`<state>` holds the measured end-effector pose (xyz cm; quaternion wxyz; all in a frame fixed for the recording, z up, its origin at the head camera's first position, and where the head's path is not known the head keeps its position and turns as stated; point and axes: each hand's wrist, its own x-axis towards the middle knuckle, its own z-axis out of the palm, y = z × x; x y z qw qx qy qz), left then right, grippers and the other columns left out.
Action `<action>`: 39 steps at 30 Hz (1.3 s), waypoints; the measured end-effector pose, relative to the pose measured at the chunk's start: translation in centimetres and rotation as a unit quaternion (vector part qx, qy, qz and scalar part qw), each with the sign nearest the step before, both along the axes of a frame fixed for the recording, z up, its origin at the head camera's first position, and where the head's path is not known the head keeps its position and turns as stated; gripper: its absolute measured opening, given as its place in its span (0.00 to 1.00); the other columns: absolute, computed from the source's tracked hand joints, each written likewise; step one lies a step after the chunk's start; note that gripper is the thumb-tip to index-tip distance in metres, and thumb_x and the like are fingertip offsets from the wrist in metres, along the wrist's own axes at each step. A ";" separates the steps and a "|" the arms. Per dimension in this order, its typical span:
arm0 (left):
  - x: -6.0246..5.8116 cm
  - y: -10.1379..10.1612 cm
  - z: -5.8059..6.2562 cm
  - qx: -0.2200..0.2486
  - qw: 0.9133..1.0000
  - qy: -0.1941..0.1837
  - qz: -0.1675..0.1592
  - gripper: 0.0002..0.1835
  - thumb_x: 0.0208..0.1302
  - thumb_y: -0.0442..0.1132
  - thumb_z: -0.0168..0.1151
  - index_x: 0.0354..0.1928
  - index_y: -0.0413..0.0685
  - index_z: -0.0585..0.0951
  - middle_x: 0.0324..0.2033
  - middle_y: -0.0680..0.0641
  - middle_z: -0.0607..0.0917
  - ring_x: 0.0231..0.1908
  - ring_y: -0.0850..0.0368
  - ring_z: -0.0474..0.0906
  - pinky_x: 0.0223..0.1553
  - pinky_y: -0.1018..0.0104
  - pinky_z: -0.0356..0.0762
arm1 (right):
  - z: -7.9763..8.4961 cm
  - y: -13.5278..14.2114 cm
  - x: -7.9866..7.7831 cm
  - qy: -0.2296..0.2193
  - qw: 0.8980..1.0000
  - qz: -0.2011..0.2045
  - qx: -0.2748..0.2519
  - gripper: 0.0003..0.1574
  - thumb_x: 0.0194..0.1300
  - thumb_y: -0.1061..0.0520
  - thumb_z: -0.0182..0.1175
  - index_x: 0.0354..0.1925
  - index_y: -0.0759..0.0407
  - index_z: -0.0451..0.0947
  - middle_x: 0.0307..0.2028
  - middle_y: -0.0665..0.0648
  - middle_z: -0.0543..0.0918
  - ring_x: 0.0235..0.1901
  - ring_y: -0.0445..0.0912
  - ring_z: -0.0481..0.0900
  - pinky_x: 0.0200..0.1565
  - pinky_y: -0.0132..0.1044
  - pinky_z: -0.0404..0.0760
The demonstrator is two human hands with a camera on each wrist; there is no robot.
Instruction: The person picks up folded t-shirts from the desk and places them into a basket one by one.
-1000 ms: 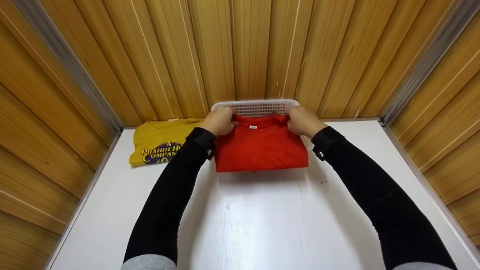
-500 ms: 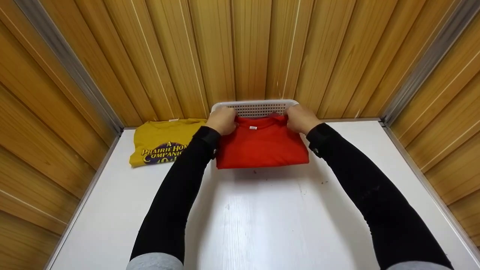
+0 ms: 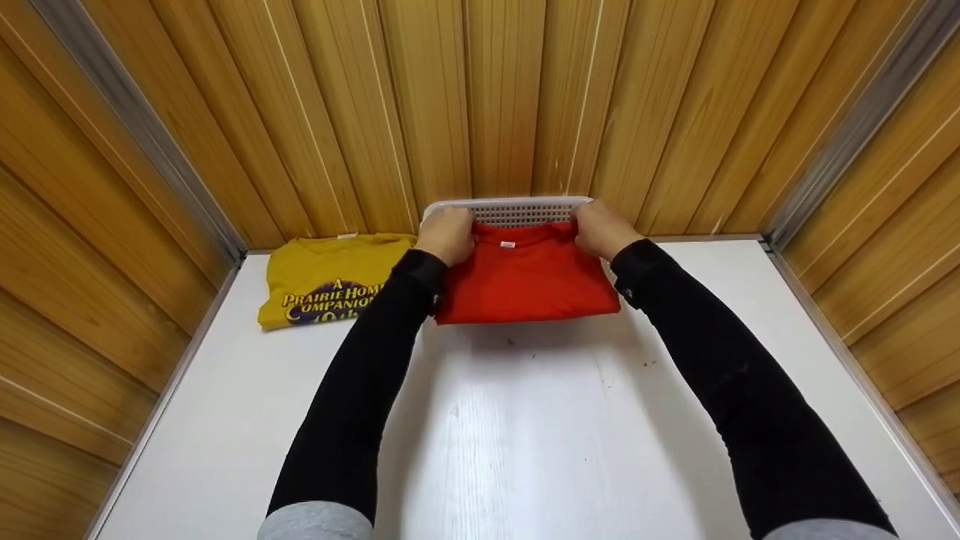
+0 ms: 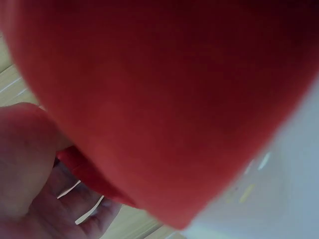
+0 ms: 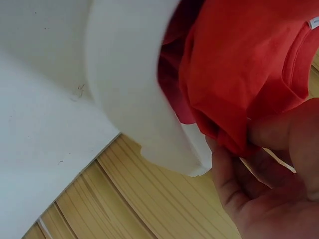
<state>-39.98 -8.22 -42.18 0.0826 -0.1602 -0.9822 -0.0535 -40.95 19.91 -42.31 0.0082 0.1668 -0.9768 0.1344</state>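
Note:
A folded red T-shirt (image 3: pixel 525 281), its neckline and white label toward the back, is held at its two far corners. My left hand (image 3: pixel 448 234) grips the left corner, and my right hand (image 3: pixel 602 229) pinches the right one between thumb and fingers, as the right wrist view shows. Beneath and behind the shirt is a white plastic basket (image 3: pixel 510 202); mostly its far lattice wall shows, the rest being covered. Seen from the right wrist, the shirt hangs over the basket's opening, with dark red cloth (image 5: pixel 172 84) inside. Red fabric fills much of the left wrist view.
A folded yellow T-shirt (image 3: pixel 322 266) with printed lettering lies on the white table (image 3: pixel 487 435) left of the basket, partly behind my left hand and sleeve. Wood-patterned panels (image 3: pixel 502 97) wall the table at the back and both sides.
The red T-shirt's near edge has shifted away from me, toward the basket. Both hands keep their hold at the corners, and the forearms have moved slightly.

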 end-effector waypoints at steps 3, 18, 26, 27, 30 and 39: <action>-0.1 0.1 0.2 0.005 1.000 0.002 0.008 0.08 0.61 0.38 0.60 0.39 0.44 0.84 0.42 0.41 0.88 0.44 0.43 0.84 0.51 0.49 0.81 | 0.1 0.0 0.0 0.001 1.000 -0.011 -0.012 0.11 0.54 0.69 0.57 0.36 0.66 0.83 0.38 0.66 0.85 0.35 0.54 0.75 0.42 0.48 0.77; -0.3 -0.4 0.6 0.023 1.000 -0.016 0.003 0.10 0.62 0.38 0.61 0.42 0.46 0.86 0.42 0.42 0.88 0.45 0.44 0.83 0.55 0.52 0.78 | 0.1 -0.1 -0.2 0.002 0.999 -0.011 -0.031 0.15 0.53 0.70 0.56 0.40 0.66 0.83 0.39 0.67 0.85 0.40 0.56 0.77 0.46 0.49 0.78; -0.4 -0.9 1.3 0.037 0.998 -0.059 0.006 0.09 0.63 0.40 0.61 0.43 0.48 0.85 0.44 0.43 0.87 0.44 0.47 0.83 0.52 0.52 0.80 | 0.3 -0.3 -0.4 -0.006 0.999 -0.002 -0.034 0.19 0.53 0.70 0.55 0.44 0.65 0.84 0.42 0.66 0.86 0.44 0.57 0.79 0.49 0.49 0.79; -0.4 -0.9 1.4 0.038 0.998 -0.058 0.005 0.09 0.63 0.40 0.61 0.43 0.48 0.86 0.44 0.43 0.87 0.44 0.47 0.83 0.52 0.52 0.80 | 0.4 -0.2 -0.4 -0.006 0.999 -0.002 -0.034 0.20 0.53 0.70 0.55 0.45 0.65 0.84 0.43 0.66 0.86 0.44 0.57 0.80 0.50 0.48 0.79; -0.5 -0.8 1.6 0.036 0.998 -0.053 -0.002 0.09 0.64 0.39 0.60 0.43 0.48 0.86 0.44 0.42 0.88 0.45 0.46 0.84 0.51 0.51 0.81 | 0.6 -0.1 -0.5 -0.009 0.999 -0.006 -0.035 0.22 0.53 0.70 0.55 0.47 0.65 0.84 0.45 0.67 0.86 0.45 0.56 0.79 0.49 0.48 0.79; -0.8 -0.9 1.7 0.033 0.997 -0.065 0.004 0.10 0.63 0.37 0.60 0.44 0.50 0.86 0.45 0.44 0.88 0.47 0.47 0.83 0.52 0.52 0.80 | 0.3 0.2 -0.7 0.003 0.998 -0.007 -0.055 0.24 0.53 0.70 0.54 0.48 0.66 0.83 0.46 0.68 0.85 0.46 0.59 0.80 0.51 0.49 0.79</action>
